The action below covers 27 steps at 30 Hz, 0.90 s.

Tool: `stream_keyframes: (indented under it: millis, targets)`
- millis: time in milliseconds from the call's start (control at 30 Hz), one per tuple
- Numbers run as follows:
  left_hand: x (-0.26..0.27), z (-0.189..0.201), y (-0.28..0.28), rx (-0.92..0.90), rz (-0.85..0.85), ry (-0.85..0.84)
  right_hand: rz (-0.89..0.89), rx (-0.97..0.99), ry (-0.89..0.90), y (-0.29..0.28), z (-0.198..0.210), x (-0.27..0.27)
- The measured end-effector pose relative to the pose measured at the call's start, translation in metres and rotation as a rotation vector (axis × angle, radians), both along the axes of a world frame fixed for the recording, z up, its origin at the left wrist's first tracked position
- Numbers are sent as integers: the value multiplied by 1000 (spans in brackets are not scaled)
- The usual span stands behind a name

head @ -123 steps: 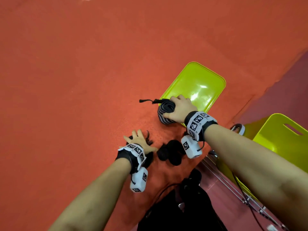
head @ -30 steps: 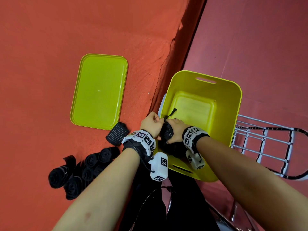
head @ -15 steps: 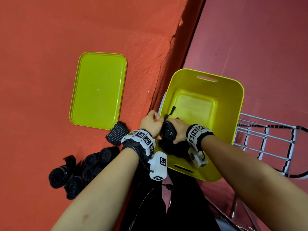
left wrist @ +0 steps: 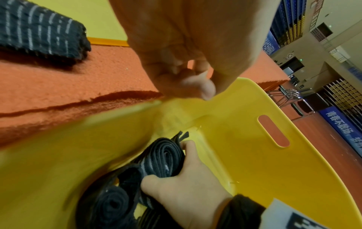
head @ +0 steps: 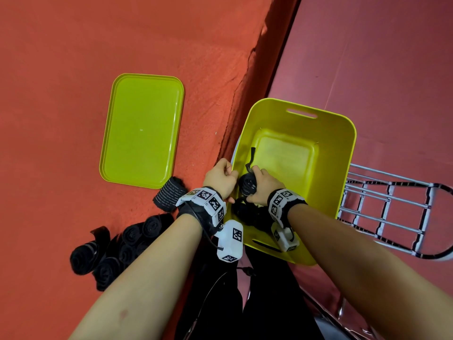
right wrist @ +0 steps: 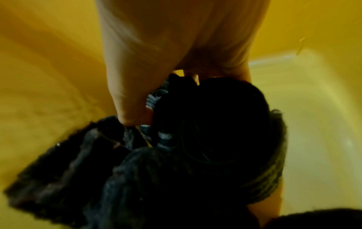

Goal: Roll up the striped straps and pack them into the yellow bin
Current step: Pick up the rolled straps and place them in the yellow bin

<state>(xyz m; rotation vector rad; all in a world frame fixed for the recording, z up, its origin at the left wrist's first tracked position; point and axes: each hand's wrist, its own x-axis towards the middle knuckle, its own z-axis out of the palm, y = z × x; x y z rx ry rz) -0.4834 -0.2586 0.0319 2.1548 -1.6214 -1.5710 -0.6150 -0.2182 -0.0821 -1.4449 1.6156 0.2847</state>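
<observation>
Yellow bin (head: 343, 133): R hand (head: 263, 186) grips 1 rolled strap (head: 247, 184), L hand (head: 220, 176) fisted, empty.

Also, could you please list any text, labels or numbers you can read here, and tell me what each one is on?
"青春不散场" on the blue banner in the left wrist view; the characters after it are cut off by the frame.
The far blue wall signs: too small to read.
The wristbands: square black-and-white codes only, no words.
The yellow bin and rolled strap: no print visible.
</observation>
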Motion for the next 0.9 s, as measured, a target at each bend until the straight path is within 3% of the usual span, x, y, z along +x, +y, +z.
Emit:
stream_keyframes:
  millis: [700, 900]
  targets:
    - [-3, 5, -1, 33, -34, -72, 254, -16, 59, 4, -1, 1]
    - [-2, 5, 0, 24, -33, -74, 109, -82, -123, 17, -6, -3]
